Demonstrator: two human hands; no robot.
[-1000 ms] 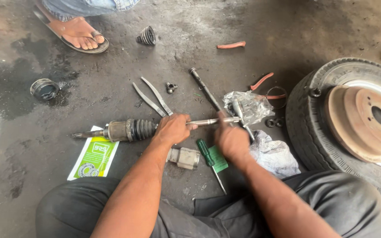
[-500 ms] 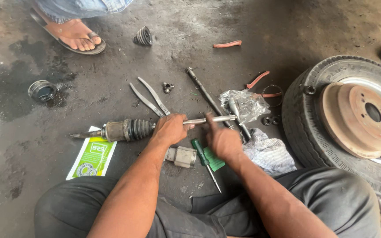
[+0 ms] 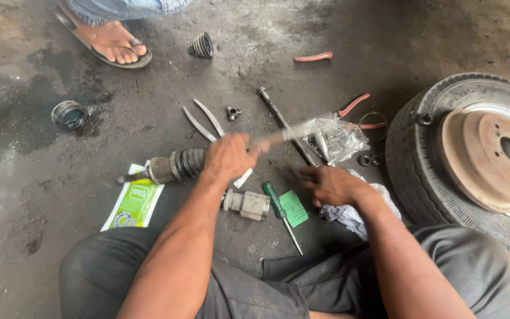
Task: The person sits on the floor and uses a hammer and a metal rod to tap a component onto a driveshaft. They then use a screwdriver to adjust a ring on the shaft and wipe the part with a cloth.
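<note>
The wheel (image 3: 438, 171) with its rusty brake drum (image 3: 491, 156) lies flat on the oily concrete floor (image 3: 42, 254), and everything else sits to its left. The drive axle shaft (image 3: 273, 140) runs across the floor left of the wheel, its far end tipped up toward the wheel and blurred. The left hand (image 3: 226, 158) is wrapped in a closed grip around the middle of the shaft, just beside the ribbed rubber boot (image 3: 187, 163) on the end away from the wheel. The right hand (image 3: 332, 184) lies nearer the wheel, below the shaft and apart from it, fingers loosely curled against the floor beside a crumpled rag (image 3: 349, 212); it holds nothing that shows. Between shaft tip and wheel lies a clear plastic bag (image 3: 337, 139) of small parts. Farther from the wheel, below the left hand, sit a metal joint housing (image 3: 248, 204) and a green-handled screwdriver (image 3: 281, 214). A green and white grease sachet (image 3: 134, 204) lies beyond the boot. A sandalled foot (image 3: 110, 42) of another person stands at the top, well apart.
</note>
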